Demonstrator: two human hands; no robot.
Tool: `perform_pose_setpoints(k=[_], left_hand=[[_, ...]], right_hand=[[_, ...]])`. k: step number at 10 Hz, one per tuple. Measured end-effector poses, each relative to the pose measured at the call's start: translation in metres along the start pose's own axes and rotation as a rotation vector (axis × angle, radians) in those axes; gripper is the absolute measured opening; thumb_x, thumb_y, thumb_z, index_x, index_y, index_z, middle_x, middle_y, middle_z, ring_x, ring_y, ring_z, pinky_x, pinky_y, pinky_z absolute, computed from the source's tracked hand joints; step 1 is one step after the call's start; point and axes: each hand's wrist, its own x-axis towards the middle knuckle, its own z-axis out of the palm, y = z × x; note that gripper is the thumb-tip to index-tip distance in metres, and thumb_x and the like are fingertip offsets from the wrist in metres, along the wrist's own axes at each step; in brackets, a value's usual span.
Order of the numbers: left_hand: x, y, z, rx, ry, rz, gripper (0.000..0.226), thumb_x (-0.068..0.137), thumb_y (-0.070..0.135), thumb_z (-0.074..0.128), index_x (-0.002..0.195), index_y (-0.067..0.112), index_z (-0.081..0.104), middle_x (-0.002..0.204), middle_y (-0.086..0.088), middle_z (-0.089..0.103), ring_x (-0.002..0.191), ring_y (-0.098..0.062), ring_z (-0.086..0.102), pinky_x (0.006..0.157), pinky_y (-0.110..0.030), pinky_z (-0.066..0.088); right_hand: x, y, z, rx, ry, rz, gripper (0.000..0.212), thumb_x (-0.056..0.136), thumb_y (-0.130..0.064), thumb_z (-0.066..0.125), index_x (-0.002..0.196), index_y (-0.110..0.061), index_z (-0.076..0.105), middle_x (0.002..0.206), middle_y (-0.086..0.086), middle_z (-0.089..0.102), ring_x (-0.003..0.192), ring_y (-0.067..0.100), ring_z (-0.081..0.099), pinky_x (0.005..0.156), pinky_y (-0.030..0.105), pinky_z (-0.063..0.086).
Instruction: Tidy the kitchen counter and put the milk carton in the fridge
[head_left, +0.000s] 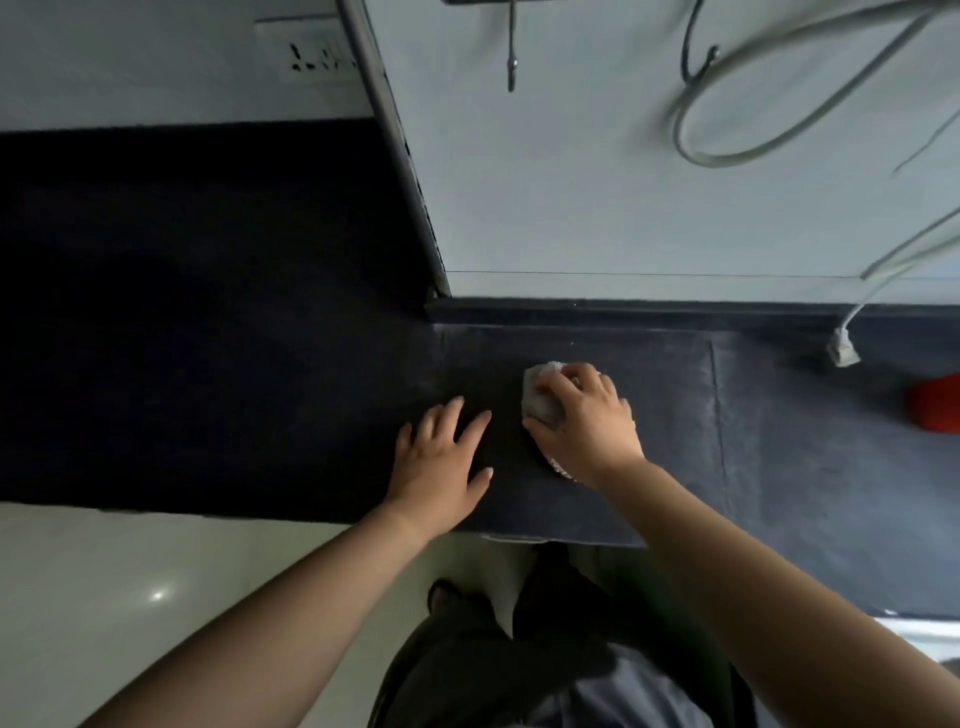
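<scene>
My right hand (587, 421) presses a bunched grey-white cloth (540, 395) onto the dark kitchen counter (779, 467); the cloth shows at my fingertips and under my wrist. My left hand (441, 457) lies flat on the counter just left of the cloth, fingers spread, holding nothing. No milk carton or fridge is in view.
A red object (935, 402) sits at the counter's right edge. A white plug (841, 351) on a cable rests near the back wall, and more cable (779, 104) loops on the pale wall. A wall socket (311, 52) is at upper left. The pale floor (130, 597) lies below the counter's front edge.
</scene>
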Motion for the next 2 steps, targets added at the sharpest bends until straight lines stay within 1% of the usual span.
perform_pose_setpoints(k=[1, 2], left_hand=[[0.001, -0.001, -0.011, -0.012, 0.016, -0.018, 0.063, 0.090, 0.051, 0.041, 0.145, 0.030, 0.019, 0.155, -0.003, 0.016, 0.140, -0.024, 0.018, 0.111, -0.052, 0.019], [-0.010, -0.004, -0.020, -0.056, 0.103, -0.028, 0.060, 0.089, 0.049, 0.044, 0.142, 0.026, 0.030, 0.151, -0.002, 0.028, 0.137, -0.024, 0.028, 0.108, -0.049, 0.028]], right_hand=[[-0.016, 0.001, -0.008, 0.009, 0.024, -0.042, 0.060, 0.077, -0.052, 0.063, 0.130, -0.035, 0.041, 0.141, 0.000, 0.034, 0.132, 0.025, 0.026, 0.101, 0.047, 0.029], [-0.040, 0.002, -0.022, 0.078, 0.125, -0.045, 0.059, 0.079, -0.051, 0.062, 0.131, -0.034, 0.043, 0.142, -0.004, 0.036, 0.133, 0.020, 0.027, 0.104, 0.043, 0.027]])
